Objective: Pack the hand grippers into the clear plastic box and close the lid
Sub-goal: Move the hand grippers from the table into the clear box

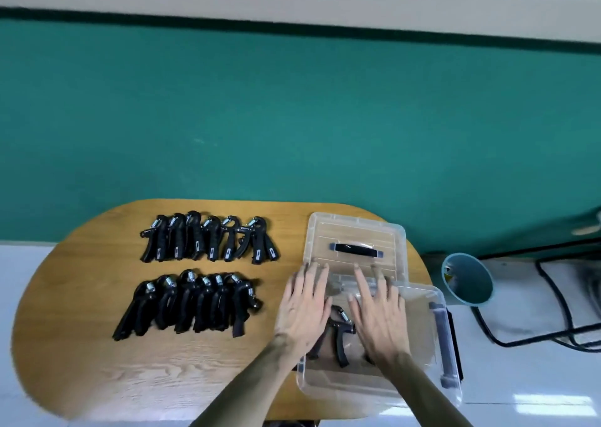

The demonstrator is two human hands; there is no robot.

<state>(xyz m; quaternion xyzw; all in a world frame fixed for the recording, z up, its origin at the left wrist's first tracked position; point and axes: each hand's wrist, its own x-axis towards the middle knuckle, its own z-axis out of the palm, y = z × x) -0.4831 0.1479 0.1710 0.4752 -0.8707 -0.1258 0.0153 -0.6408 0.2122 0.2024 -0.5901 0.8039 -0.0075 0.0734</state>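
Setting: wooden table (81, 345) against a teal wall, lower half of frame.
Box (419, 338): lower right, open, one or more grippers (338, 335) inside.
Lid (356, 241): flat behind box.
Left hand (304, 309): fingers spread, empty, over box rim.
Right hand (379, 316): likewise spread.
Remaining: two rows (201, 273) at centre left unpacked; lid not yet on.

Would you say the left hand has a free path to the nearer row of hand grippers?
Probably yes: the left hand rests flat over the box, and only bare table separates it from that row.
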